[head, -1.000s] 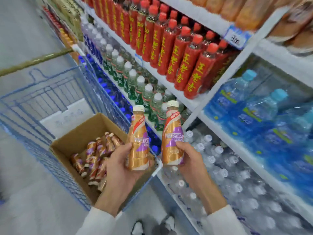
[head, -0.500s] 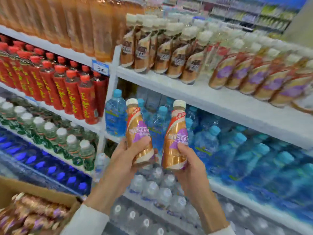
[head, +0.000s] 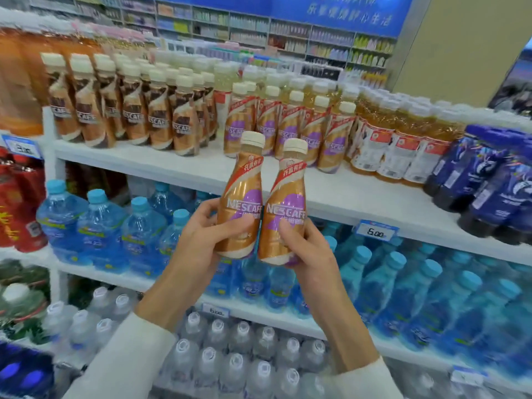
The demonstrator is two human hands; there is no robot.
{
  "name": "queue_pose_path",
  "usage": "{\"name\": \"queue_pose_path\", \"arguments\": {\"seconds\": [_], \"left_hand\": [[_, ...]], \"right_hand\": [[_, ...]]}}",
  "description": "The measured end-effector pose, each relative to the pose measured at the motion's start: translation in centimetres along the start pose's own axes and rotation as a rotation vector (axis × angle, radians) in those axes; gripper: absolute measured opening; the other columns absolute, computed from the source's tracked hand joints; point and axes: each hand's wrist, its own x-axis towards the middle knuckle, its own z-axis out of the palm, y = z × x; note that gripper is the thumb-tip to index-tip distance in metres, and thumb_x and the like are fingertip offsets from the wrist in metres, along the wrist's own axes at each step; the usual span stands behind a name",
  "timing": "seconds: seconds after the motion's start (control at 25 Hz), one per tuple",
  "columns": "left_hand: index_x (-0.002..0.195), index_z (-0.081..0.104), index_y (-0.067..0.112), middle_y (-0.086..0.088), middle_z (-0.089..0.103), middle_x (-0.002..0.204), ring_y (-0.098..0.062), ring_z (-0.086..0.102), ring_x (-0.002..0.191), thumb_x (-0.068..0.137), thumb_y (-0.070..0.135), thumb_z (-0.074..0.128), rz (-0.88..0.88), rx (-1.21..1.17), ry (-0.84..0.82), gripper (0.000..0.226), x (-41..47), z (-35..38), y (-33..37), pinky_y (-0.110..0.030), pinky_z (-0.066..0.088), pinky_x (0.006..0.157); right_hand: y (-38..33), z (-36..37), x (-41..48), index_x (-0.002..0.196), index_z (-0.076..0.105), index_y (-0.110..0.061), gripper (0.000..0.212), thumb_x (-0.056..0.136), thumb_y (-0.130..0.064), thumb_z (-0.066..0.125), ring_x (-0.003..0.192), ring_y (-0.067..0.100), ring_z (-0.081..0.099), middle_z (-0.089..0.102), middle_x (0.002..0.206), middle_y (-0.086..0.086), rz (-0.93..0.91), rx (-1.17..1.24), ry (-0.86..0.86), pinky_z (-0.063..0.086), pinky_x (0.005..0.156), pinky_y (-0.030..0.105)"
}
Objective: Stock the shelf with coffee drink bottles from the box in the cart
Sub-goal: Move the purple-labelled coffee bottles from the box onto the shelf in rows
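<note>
My left hand (head: 201, 240) grips a gold coffee drink bottle (head: 241, 194) with a purple patch and a cream cap. My right hand (head: 308, 251) grips a second bottle of the same kind (head: 285, 203). Both bottles are upright, side by side, in front of the white upper shelf (head: 359, 197). On that shelf stands a row of matching purple-label coffee bottles (head: 288, 125), just behind and above the held ones. Brown-label coffee bottles (head: 129, 110) stand to their left. The box and cart are out of view.
Yellow tea bottles (head: 397, 139) and dark blue bottles (head: 489, 180) fill the shelf's right side. Blue water bottles (head: 100, 226) crowd the shelf below, clear bottles (head: 230, 355) the one beneath. Red bottles (head: 17, 203) are at left. A price tag (head: 375, 231) hangs on the shelf edge.
My view has swung up and right from the cart and box to the shelf. Both hands have raised the two bottles closer together, toward the purple-label row.
</note>
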Motion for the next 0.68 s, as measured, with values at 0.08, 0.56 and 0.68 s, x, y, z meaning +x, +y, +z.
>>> {"name": "queue_pose_path", "arguments": {"seconds": [0.08, 0.56, 0.68], "left_hand": [[0.113, 0.061, 0.009, -0.006, 0.076, 0.091, -0.020, 0.074, 0.077, 0.063, 0.009, 0.079, 0.009, -0.013, -0.019, 0.053, 0.8, 1.7, -0.1, -0.031, 0.059, 0.065], [0.127, 0.064, 0.016, -0.001, 0.072, 0.118, -0.014, 0.070, 0.105, 0.092, 0.008, 0.070, 0.182, 0.421, -0.127, 0.036, 12.3, 4.6, 2.6, -0.030, 0.055, 0.093], [0.136, 0.058, 0.013, -0.001, 0.069, 0.124, -0.008, 0.069, 0.105, 0.090, 0.004, 0.071, 0.166, 0.476, -0.120, 0.048, 14.3, 3.8, 1.6, -0.032, 0.055, 0.098]], "right_hand": [[-1.1, -1.2, 0.3, 0.111, 0.072, -0.028, 0.028, 0.086, -0.040, 0.073, 0.104, 0.033, 0.069, 0.076, 0.110, 0.003, -0.023, -0.034, 0.018, 0.053, 0.094, 0.054], [-5.5, -3.2, 11.0, 0.135, 0.048, -0.023, 0.044, 0.097, -0.014, 0.067, 0.099, 0.003, 0.069, 0.068, 0.116, -0.010, -0.138, -0.254, 0.040, 0.055, 0.076, 0.022], [-4.7, -3.5, 13.1, 0.138, 0.044, -0.022, 0.046, 0.098, -0.012, 0.064, 0.100, -0.001, 0.064, 0.064, 0.115, -0.016, -0.076, -0.314, 0.021, 0.054, 0.074, 0.014]]}}
